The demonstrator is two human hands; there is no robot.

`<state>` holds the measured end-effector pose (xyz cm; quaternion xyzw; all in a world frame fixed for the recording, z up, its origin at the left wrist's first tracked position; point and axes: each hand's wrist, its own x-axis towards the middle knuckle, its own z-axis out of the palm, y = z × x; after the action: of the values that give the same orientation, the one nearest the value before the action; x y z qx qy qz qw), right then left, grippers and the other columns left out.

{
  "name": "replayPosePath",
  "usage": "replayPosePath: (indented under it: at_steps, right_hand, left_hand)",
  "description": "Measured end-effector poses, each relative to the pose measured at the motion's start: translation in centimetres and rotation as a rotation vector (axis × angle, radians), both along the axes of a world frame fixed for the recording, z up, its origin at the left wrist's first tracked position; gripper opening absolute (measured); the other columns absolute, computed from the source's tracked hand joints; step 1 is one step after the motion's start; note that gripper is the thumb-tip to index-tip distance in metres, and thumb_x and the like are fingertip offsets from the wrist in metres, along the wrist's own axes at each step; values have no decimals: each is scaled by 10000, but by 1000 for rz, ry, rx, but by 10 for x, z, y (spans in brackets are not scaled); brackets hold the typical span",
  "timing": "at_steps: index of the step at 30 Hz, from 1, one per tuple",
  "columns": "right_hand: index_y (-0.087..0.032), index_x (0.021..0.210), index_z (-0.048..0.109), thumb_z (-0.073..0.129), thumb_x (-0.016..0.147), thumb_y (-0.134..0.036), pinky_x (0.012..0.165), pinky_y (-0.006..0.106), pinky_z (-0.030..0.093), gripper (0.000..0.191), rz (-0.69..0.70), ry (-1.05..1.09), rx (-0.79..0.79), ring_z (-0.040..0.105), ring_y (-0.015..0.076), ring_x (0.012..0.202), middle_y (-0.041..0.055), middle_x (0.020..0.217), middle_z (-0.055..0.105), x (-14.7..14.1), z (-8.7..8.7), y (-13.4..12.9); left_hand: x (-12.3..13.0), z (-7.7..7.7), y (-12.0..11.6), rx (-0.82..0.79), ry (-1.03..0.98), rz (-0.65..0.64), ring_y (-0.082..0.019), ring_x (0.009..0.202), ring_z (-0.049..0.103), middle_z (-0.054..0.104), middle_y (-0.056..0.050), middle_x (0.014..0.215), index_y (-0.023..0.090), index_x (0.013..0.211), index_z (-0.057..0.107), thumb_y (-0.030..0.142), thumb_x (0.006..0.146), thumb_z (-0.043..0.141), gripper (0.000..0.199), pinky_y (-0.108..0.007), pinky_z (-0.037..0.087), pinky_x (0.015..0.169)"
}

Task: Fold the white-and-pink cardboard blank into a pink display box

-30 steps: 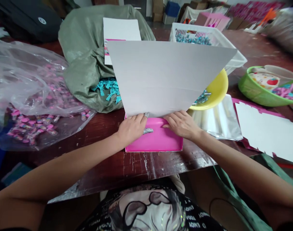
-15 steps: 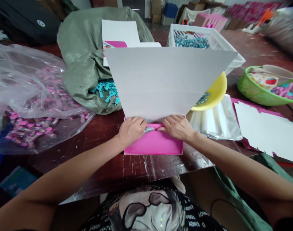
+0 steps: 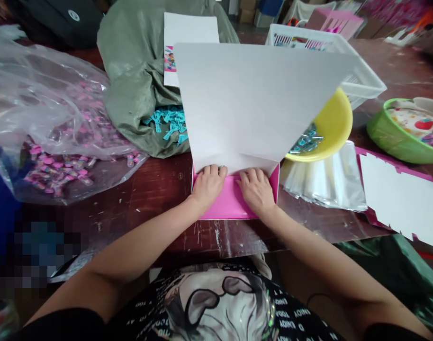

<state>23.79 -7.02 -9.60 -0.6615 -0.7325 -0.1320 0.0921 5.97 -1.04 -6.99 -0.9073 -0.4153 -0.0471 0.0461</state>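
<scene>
A cardboard box [image 3: 231, 201], pink inside, sits at the table's near edge with its tall white lid [image 3: 252, 99] raised behind it. Inside the box's left half, my left hand [image 3: 209, 187] lies with its fingers stretched over the pink surface, fingertips near the lid's fold. My right hand [image 3: 257, 192] rests the same way in the right half, fingers spread and pointing away. Both hands are open and touch the box; neither grips a loose thing. Whatever is under the palms is hidden.
Left: a clear plastic bag [image 3: 60, 137] of small pink items and a grey-green sack [image 3: 131, 66] with turquoise pieces [image 3: 168, 121]. Right: a yellow bowl [image 3: 330, 132], clear plastic sleeves [image 3: 326, 182], a flat cardboard sheet [image 3: 404, 199] and a green basin [image 3: 401, 137]. Behind stands a white basket [image 3: 365, 76].
Both hands have shifted from bunched fingers on the pink panel's raised edge to lying flatter in the box. The raised edge and the silvery patch by my left thumb no longer show.
</scene>
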Motion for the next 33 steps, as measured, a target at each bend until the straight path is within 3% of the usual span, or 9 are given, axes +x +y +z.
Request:
replayPosePath:
  at_steps: [4,7,11,16,20,23,27,30,33]
  right_hand:
    - [-172,1308,585,430,1016,-331,973,517,438,367,33,178,54,490,345,1153,187,1254,595,-1,-6,-7]
    - [-193,1266,624,446,1010,-408,956,526,457,378,62,230,7,492,351,1150,175,1268,601,4,-17,-1]
    - [-156,1257,648,470,1005,-413,954,530,467,402,138,255,-19,516,348,1118,189,1274,601,4,-19,26]
    - [-184,1345,615,398,1041,-294,1012,447,468,390,450,384,-25,530,277,1158,140,1297,612,-34,-2,69]
    - [-183,1222,709,455,1027,-314,988,445,482,346,553,433,-141,547,272,1090,121,1241,663,-74,-10,102]
    - [-164,1143,747,494,1013,-299,981,439,491,315,531,443,-179,567,267,1061,133,1189,689,-82,-18,112]
    - [-211,1256,682,434,1043,-314,1027,374,487,342,476,457,-172,585,209,1146,86,1265,671,-58,-5,93]
    - [-189,1325,609,378,1053,-350,1070,442,457,391,216,520,-32,551,242,1240,141,1330,617,-28,2,61]
    - [-76,1377,530,396,1031,-419,1088,571,402,506,-84,405,4,487,353,1306,261,1373,540,-1,-10,34]
  left_hand:
    - [-23,-10,-39,8,-90,-63,-384,1468,327,402,-201,1558,123,1389,531,263,1027,432,401,-557,324,1189]
    - [-30,-25,-63,-126,-68,36,-448,1509,214,294,-199,1629,140,1474,472,505,978,506,617,-619,247,1214]
    - [-25,-37,-63,-135,-72,105,-457,1522,166,241,-200,1650,151,1477,475,429,979,522,572,-625,224,1222]
    - [-26,-43,-61,-7,-85,116,-471,1490,257,372,-245,1577,68,1307,604,276,973,524,402,-620,296,1202]
    - [-31,-53,-67,28,-82,1,-356,1451,408,521,-188,1487,143,1283,632,207,1000,461,336,-538,327,1223]
    - [-35,-55,-68,8,-83,-59,-343,1416,462,553,-178,1459,167,1321,611,221,1011,453,353,-550,350,1207]
    - [-37,-45,-66,-28,-109,-43,-374,1459,389,473,-202,1527,144,1299,627,206,1002,471,342,-573,346,1199]
    - [-31,-38,-58,-50,-169,-54,-430,1512,231,319,-201,1619,134,1338,608,285,995,507,388,-612,297,1210]
    - [-15,-39,-47,-124,-172,-3,-492,1506,183,266,-188,1642,197,1478,490,319,983,518,511,-764,224,1152]
